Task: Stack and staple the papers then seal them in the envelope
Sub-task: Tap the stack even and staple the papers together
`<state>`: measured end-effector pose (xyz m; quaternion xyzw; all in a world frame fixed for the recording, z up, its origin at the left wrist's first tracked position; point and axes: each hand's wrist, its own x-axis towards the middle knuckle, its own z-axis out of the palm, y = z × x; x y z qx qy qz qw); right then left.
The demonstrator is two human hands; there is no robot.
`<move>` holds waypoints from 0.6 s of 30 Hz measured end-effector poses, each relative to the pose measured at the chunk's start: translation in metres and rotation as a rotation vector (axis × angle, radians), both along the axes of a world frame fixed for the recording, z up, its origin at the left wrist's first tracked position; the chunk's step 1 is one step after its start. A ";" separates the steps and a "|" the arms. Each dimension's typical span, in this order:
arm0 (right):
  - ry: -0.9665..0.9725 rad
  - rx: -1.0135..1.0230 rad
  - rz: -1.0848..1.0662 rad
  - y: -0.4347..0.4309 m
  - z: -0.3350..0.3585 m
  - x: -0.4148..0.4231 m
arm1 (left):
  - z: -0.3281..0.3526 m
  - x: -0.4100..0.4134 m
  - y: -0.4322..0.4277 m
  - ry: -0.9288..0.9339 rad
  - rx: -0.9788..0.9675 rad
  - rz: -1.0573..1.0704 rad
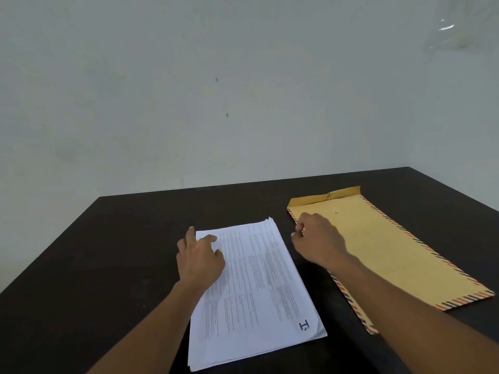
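The left hand point(201, 259) rests its spread fingers on the far left corner of the white printed paper stack point(253, 290). The print is too small to read, except a big "H" near the corner. The right hand point(320, 241) curls loosely over the long yellow striped-edge envelope point(399, 255), to the right on the dark surface point(108, 265).

left hand point(201, 259): palm down, fingers spread and lightly bent, index extended forward
left arm: bare forearm, reaches in from lower left, angled up-right
right hand point(318, 240): palm down, fingers curled in loosely, knuckles up
right arm: bare forearm, enters from lower right, angled up-left
hands: apart, level with each other
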<state>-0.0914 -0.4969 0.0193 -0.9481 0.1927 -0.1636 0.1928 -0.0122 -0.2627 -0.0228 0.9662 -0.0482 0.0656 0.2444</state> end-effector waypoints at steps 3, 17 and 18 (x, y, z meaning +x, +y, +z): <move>0.256 -0.139 -0.102 -0.035 0.008 -0.006 | -0.001 0.002 -0.009 -0.035 0.051 -0.043; 0.398 0.001 -0.070 -0.058 -0.014 -0.017 | -0.007 -0.010 -0.057 0.087 0.125 -0.411; 0.392 0.009 -0.071 -0.057 -0.014 -0.017 | -0.008 -0.008 -0.056 0.093 0.114 -0.417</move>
